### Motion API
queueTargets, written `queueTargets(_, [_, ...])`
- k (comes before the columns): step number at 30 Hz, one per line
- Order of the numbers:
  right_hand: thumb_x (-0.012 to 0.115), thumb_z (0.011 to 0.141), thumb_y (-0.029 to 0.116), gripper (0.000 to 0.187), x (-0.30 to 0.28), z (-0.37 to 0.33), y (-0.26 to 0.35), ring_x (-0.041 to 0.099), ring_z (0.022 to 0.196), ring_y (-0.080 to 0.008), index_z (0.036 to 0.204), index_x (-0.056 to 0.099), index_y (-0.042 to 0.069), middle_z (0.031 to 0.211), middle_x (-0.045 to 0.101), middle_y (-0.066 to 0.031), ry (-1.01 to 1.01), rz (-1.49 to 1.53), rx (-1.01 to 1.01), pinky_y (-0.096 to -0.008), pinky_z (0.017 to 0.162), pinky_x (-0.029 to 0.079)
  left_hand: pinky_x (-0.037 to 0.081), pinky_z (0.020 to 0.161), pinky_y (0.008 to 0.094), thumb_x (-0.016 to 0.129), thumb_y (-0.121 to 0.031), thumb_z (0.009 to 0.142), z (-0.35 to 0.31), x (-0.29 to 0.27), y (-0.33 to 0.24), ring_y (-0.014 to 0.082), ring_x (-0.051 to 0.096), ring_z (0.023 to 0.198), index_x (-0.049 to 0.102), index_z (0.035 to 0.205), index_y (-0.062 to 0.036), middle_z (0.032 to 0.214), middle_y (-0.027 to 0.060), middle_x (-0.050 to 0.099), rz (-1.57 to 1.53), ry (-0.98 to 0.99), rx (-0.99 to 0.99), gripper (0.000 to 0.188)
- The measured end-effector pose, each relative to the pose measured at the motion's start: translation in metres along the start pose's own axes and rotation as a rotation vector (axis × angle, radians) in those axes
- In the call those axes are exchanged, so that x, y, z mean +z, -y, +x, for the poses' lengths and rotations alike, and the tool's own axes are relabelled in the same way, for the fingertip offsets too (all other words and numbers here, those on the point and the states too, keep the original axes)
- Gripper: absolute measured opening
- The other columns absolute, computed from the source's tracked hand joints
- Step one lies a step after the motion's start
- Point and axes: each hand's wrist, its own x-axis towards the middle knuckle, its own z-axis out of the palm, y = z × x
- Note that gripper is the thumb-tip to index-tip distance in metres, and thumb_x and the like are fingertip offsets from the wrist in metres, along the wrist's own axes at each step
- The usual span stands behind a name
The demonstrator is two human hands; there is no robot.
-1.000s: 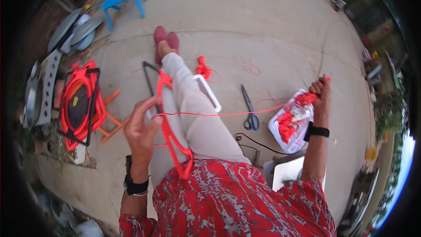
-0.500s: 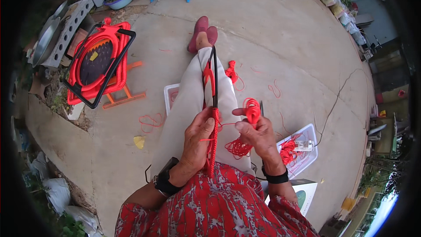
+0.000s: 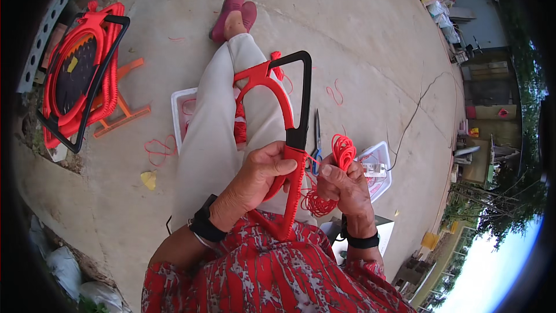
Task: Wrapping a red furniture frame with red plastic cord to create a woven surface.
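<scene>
My left hand (image 3: 255,177) grips a flat frame (image 3: 296,138) with a ring inside it, standing over my lap. Red cord is wound tightly along the side nearest me; the far corner is bare black. Thumb and fingers pinch that frame where the wrapping meets the black part. In my right hand (image 3: 350,194) is a looped bundle of red cord (image 3: 343,149), clasped by closed fingers. A thin strand appears to run from the frame toward this hand. Below it hangs a loose tangle of red cord (image 3: 315,203). Scissors (image 3: 317,133) with blue handles lie beyond, between both hands.
At the left, a stack of similar red and black frames (image 3: 87,75) rests on an orange stand (image 3: 124,119). White trays stand on both sides of my legs, the right tray (image 3: 383,182) holding a power strip (image 3: 373,169). Cord scraps and a yellow leaf (image 3: 148,180) lie on the concrete.
The frame has turned from edge-on to face-on, showing its ring and black corner. My right hand has closed further around the cord bundle. The whole view has shifted, and the scissors show more fully.
</scene>
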Motion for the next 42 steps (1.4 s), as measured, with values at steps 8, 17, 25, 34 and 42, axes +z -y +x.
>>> queueTargets(8, [0.056,0.09,0.01,0.021,0.004,0.006,0.002,0.031,0.042,-0.0083,0.072,0.048,0.004,0.052,0.036,0.0024,0.148,0.257,0.087,-0.0259,0.041,0.026,0.042,0.054,0.0254,0.053,-0.026,0.094,0.007,-0.005,-0.005,0.0109,0.059,0.07,0.057,0.118,-0.0042,0.084,0.0007,0.062,-0.206,0.02,-0.112,0.033])
queueTargets(17, [0.058,0.089,0.011,0.018,0.002,0.004,-0.008,0.031,0.043,-0.0082,0.075,0.048,0.004,0.053,0.037,0.0021,0.217,0.199,0.007,-0.0264,0.041,0.024,0.04,0.048,0.0255,0.055,-0.026,0.092,0.006,-0.001,-0.001,0.0105,0.059,0.066,0.057,0.116,-0.0054,0.084,0.0007,0.064,-0.201,-0.059,-0.072,0.032])
queueTargets(25, [0.059,0.09,0.015,0.021,-0.007,0.017,-0.005,0.031,0.043,-0.0081,0.076,0.046,0.007,0.054,0.036,0.0025,0.214,0.266,0.057,-0.0258,0.041,0.025,0.048,0.071,0.026,0.058,-0.015,0.09,-0.005,-0.006,-0.006,0.0149,0.059,0.087,0.057,0.114,-0.0014,0.096,0.006,0.061,0.146,-0.327,0.228,0.028])
queueTargets(34, [0.061,0.089,0.018,0.023,-0.006,0.027,0.002,0.033,0.044,-0.0076,0.075,0.047,0.006,0.054,0.037,0.0029,0.247,0.251,0.033,-0.0253,0.042,0.026,0.046,0.078,0.0277,0.065,0.0,0.084,-0.012,0.015,-0.031,0.0164,0.056,0.086,0.06,0.101,0.003,0.099,0.0109,0.056,0.959,-0.189,0.696,0.018])
queueTargets(42, [0.061,0.089,0.018,0.024,-0.006,0.032,0.0,0.034,0.045,-0.0079,0.073,0.049,0.005,0.054,0.04,0.0025,0.261,0.231,-0.008,-0.0256,0.042,0.027,0.046,0.077,0.0321,0.065,-0.002,0.083,-0.009,0.019,-0.042,0.0241,0.057,0.083,0.061,0.091,0.0003,0.089,0.0112,0.059,1.083,-0.169,0.722,0.01])
